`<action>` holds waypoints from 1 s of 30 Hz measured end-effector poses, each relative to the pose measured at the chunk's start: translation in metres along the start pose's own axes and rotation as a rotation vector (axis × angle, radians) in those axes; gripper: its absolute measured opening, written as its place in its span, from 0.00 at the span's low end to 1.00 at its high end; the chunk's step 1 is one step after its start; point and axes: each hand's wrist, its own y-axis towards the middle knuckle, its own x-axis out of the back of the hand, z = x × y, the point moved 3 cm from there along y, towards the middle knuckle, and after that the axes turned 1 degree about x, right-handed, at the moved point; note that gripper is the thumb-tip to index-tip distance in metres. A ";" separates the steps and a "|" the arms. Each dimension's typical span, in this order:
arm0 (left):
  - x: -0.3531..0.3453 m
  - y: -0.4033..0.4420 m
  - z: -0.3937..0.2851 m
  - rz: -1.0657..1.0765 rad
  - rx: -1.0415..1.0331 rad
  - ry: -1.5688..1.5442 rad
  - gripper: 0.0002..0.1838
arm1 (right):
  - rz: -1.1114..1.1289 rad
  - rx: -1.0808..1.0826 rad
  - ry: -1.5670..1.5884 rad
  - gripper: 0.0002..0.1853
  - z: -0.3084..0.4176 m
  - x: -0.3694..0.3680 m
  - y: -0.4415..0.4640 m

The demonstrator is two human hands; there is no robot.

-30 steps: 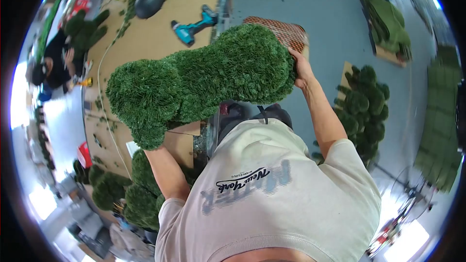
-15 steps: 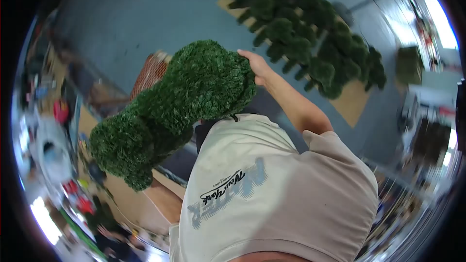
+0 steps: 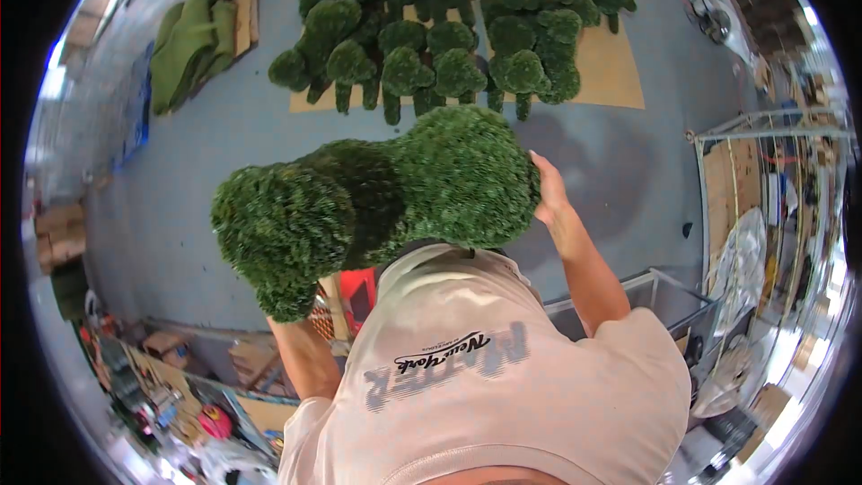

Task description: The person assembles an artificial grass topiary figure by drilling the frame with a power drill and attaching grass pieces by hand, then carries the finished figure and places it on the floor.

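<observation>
A large shaggy figure of green artificial grass (image 3: 462, 175), shaped like an animal topiary, is held up across the front of my body. Its thick right end rests against my right hand (image 3: 550, 190), which grips the side with the fingers partly hidden behind it. The rounder left end hangs over my left hand; only the wrist and forearm (image 3: 301, 355) show, and the fingers are out of sight beneath the grass. Beyond it, several similar green animal figures (image 3: 406, 72) stand in rows on tan cardboard sheets (image 3: 611, 67) on the floor.
Green turf pieces (image 3: 193, 45) lie heaped at the far left. A metal rack cart (image 3: 750, 135) stands to the right, and a low metal frame (image 3: 660, 292) is close by my right elbow. A cluttered bench (image 3: 166, 386) sits at lower left.
My body has turned, so the rows of figures are now straight ahead rather than to the upper right. The held figure has come round with me and lies more level.
</observation>
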 end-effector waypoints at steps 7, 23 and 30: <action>-0.097 0.137 0.098 0.121 0.340 0.164 0.33 | -0.009 0.312 0.181 0.24 0.022 0.105 -0.036; -0.410 0.231 0.507 0.432 0.611 0.750 0.27 | -0.456 0.546 0.554 0.26 0.209 0.361 -0.119; -0.477 0.310 0.690 0.427 0.737 0.929 0.31 | -0.559 0.575 0.579 0.31 0.308 0.433 -0.085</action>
